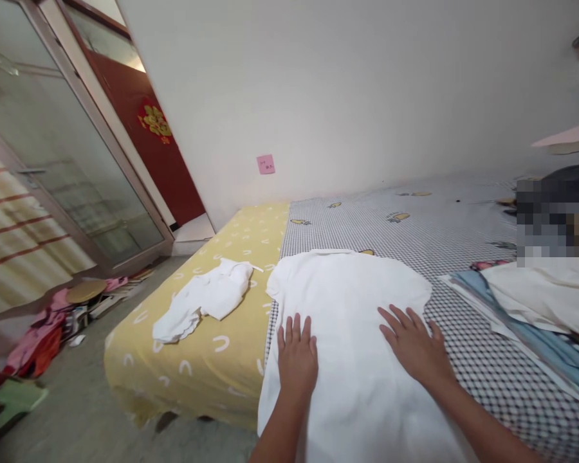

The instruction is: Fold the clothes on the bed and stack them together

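A white short-sleeved garment (342, 321) lies spread out on the bed, its neckline toward the wall and its lower part running out of the bottom of the view. My left hand (297, 354) rests flat on its left side, fingers apart. On its right side lies my right hand (415, 344), also open with the fingers spread. Neither hand grips anything. To the left, a crumpled white cloth (207, 299) sits on the yellow patterned bedding (197, 370).
Checked bedding (347, 225) covers the bed's right part. A pile of clothes (550, 321) lies at the right, near a pixelated area. A pink note (265, 164) is on the wall. Coloured cloths (45, 334) and a green stool (17, 402) stand on the floor at left.
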### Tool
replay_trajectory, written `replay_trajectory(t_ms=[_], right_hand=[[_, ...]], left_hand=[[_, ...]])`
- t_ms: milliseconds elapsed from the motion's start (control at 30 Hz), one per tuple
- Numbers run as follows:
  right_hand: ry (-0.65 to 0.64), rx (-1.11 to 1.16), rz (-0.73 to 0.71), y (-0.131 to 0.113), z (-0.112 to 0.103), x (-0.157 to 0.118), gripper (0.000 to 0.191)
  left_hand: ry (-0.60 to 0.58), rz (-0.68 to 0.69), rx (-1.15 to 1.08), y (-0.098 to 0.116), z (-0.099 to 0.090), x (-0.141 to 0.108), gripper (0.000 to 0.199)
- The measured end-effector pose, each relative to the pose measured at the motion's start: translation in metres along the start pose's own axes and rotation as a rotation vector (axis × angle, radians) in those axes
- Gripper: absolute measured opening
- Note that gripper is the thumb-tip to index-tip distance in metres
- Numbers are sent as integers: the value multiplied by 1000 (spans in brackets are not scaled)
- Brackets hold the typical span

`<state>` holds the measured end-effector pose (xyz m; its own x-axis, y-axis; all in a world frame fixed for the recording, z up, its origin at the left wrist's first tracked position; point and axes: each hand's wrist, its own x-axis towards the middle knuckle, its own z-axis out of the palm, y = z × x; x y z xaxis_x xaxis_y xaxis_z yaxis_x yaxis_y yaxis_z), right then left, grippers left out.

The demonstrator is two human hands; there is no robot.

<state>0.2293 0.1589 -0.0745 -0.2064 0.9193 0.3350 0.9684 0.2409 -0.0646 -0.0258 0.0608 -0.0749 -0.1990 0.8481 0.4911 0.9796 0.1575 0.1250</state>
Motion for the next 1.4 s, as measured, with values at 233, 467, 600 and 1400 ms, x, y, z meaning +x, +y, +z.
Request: replay_trajectory(t_ms=[233,467,600,1400], right_hand=[[-26,-35,7,-1,-3,0,54],[-13,-28,-4,2,2,0,54],[-4,-46,-3,2,2,-1,54],[-11,-44,7,0,2,-1,54]], left_hand=[[82,28,75,-1,6,-2,45],[128,7,6,0,8,-2,45],[122,8,9,0,7,-1,45],[107,28,70,-2,9,-3,46]])
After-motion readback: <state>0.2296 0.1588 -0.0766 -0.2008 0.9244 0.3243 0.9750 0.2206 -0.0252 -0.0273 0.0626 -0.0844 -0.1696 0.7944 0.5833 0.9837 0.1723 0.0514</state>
